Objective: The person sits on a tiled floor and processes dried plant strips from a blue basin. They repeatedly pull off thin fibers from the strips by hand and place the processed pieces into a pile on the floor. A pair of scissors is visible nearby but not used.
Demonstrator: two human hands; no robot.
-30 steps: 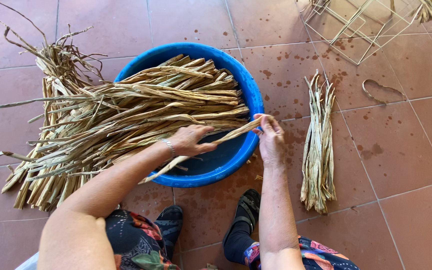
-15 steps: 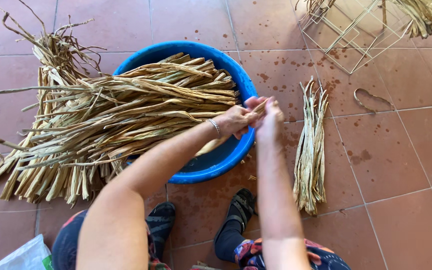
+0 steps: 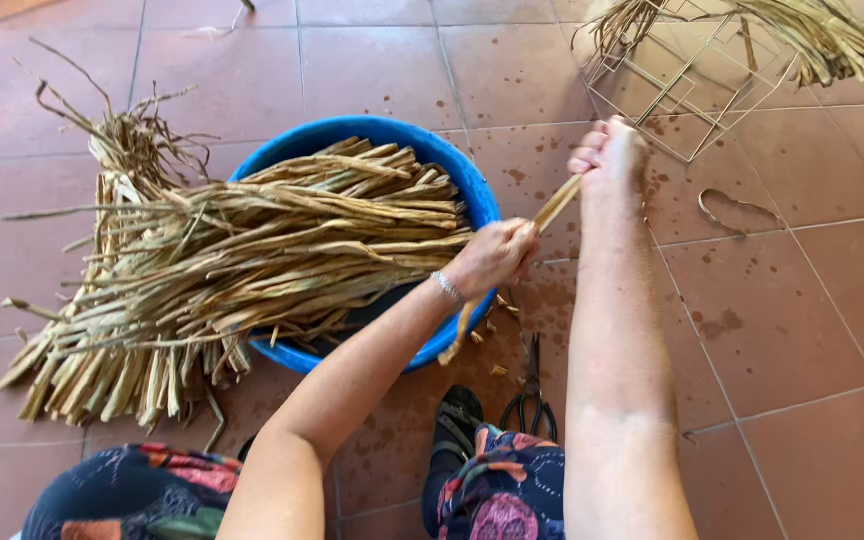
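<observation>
Just one view here, a camera worn on the person's head, pointing steeply down over both forearms at the terracotta tiled floor point(image 3: 802, 330) from close up, round blue plastic tub point(image 3: 475, 190) about centre, knees at the bottom edge

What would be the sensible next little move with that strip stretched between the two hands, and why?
Probably draw the strip on through the left hand with the right hand: both grip it taut, and its tail still hangs below the left hand over the blue basin.
</observation>
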